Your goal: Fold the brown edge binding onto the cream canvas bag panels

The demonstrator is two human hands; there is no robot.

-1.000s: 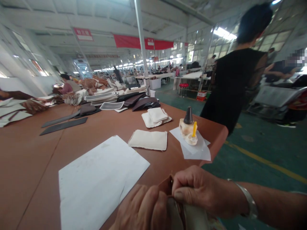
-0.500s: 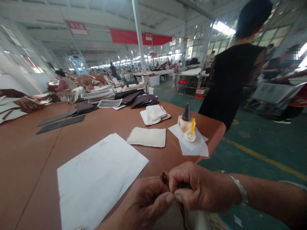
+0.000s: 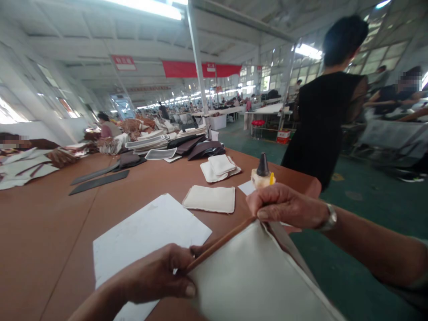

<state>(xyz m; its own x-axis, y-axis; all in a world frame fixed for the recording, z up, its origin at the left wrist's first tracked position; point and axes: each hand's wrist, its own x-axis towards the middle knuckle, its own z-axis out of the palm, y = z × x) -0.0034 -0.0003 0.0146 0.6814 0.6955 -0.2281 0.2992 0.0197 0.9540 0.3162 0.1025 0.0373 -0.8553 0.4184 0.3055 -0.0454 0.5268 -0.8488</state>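
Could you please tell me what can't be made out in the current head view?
- Cream piece: its lower end is cut off by the bottom edge of the head view.
- Left hand: some fingertips are hidden behind the held piece.
- Pale lump under the dark cone: its lower part is hidden by the right hand.
- Red sign: its lettering is too small and blurred to read.

Bare brown tabletop [image 3: 40,232] at lower left, so a hand could slide through there no problem. Right of center it's tighter: the black cone [image 3: 263,165] and cream pads [image 3: 220,167] kinda block the way.
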